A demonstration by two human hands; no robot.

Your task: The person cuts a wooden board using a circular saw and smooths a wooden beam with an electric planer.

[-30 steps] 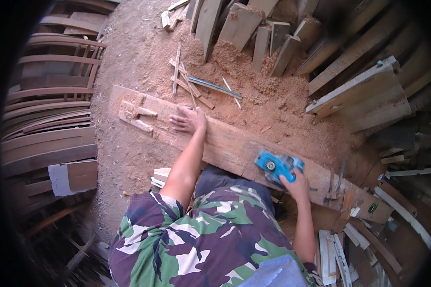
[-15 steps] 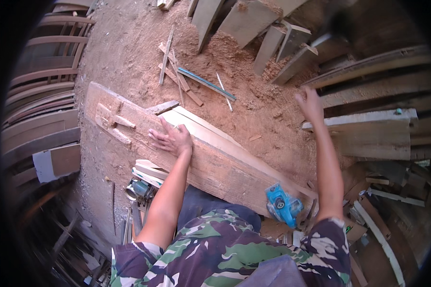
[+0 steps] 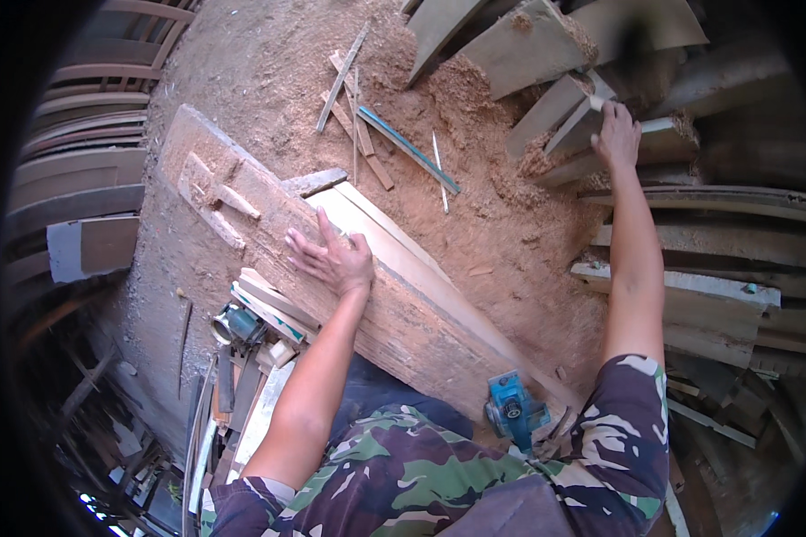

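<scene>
One thick plank (image 3: 403, 327) lies aslant in front of us, its left end pointing away and its right end close by our right sleeve. Our left hand (image 3: 336, 261) rests flat near its far edge, fingers loosely apart and gripping nothing. Our right hand (image 3: 616, 134) is out among the upright wood beyond, its fingertips at the pale top end of a standing board (image 3: 571, 131); we cannot tell whether they are clamped on it or only touching. We judge the step in hand to be this reach, with the left hand steadying us on the plank. The next move seems to call for a sure hold, thumb against fingers, on that top end, and some care with the boards packed beside it.

Along the plank's far edge lies a pale board (image 3: 398, 251); how it is propped we cannot tell. A blue planer (image 3: 515, 412) sits at the plank's right end with no hand on it, and small wooden pieces (image 3: 210, 201) sit by the left end. Past the far edge, thin strips (image 3: 409, 149) lie on the sawdust (image 3: 501, 233). Offcuts (image 3: 273, 309) lie by the near edge.
</scene>
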